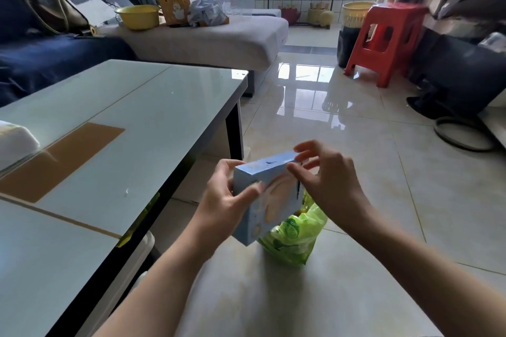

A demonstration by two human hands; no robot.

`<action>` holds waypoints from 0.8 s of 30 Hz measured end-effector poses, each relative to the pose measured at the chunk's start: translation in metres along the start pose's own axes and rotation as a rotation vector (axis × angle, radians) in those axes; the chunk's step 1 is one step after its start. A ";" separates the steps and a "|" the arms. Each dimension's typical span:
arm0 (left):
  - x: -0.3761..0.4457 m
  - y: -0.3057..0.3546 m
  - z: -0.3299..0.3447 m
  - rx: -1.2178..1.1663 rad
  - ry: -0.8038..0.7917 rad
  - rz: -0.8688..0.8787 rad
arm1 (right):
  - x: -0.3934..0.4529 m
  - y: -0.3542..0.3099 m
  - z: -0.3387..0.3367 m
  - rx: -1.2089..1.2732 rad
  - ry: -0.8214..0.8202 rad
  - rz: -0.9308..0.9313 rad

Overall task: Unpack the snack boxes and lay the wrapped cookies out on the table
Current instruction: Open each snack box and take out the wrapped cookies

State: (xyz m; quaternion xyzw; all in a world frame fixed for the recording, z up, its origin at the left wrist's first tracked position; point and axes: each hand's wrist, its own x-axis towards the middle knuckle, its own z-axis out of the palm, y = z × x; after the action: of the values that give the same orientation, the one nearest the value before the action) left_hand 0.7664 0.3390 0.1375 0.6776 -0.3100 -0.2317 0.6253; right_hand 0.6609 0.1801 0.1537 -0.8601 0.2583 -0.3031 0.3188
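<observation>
A light blue snack box [267, 194] is held in the air over the floor, right of the table, tilted with its top edge up. My left hand [227, 197] grips its left side, thumb on the front face and fingers behind. My right hand [325, 175] is at the box's upper right end, its thumb and fingers pinching the top flap. The box looks closed. No wrapped cookies show anywhere.
A green plastic bag [297, 235] sits on the tiled floor under the box. The glass-topped table [142, 117] fills the left, with a brown patch and a white object [16, 142] at its left edge. A sofa [208, 41] and a red stool [383, 41] stand beyond.
</observation>
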 end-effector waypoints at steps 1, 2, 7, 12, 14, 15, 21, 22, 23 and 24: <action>0.000 -0.001 -0.001 -0.029 0.028 -0.005 | 0.000 -0.001 0.002 -0.071 0.005 -0.145; 0.000 0.000 -0.001 -0.067 0.042 -0.014 | -0.001 -0.001 0.004 -0.101 -0.023 -0.258; -0.001 0.005 0.002 -0.161 0.102 -0.092 | -0.003 -0.011 0.010 0.033 -0.131 -0.287; -0.001 0.009 0.009 -0.175 0.174 -0.188 | -0.003 -0.016 0.015 0.121 -0.135 -0.150; 0.000 0.010 0.010 -0.158 0.181 -0.230 | -0.003 -0.015 0.015 0.194 -0.147 -0.077; 0.001 0.011 0.010 -0.145 0.178 -0.253 | -0.003 -0.014 0.015 0.228 -0.157 -0.035; 0.003 0.016 0.001 -0.197 0.129 -0.431 | -0.004 -0.020 0.009 0.405 -0.183 0.054; 0.003 0.016 -0.002 -0.207 0.109 -0.424 | -0.004 -0.022 0.009 0.416 -0.191 0.042; 0.003 0.015 -0.004 -0.210 0.093 -0.403 | -0.004 -0.023 0.009 0.407 -0.201 0.036; 0.003 0.016 -0.004 -0.212 0.081 -0.387 | -0.004 -0.023 0.009 0.384 -0.210 0.035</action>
State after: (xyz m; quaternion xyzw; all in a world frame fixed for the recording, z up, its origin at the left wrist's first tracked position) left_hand 0.7689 0.3394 0.1540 0.6639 -0.1228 -0.3510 0.6488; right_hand 0.6702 0.2011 0.1626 -0.8058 0.1762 -0.2499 0.5072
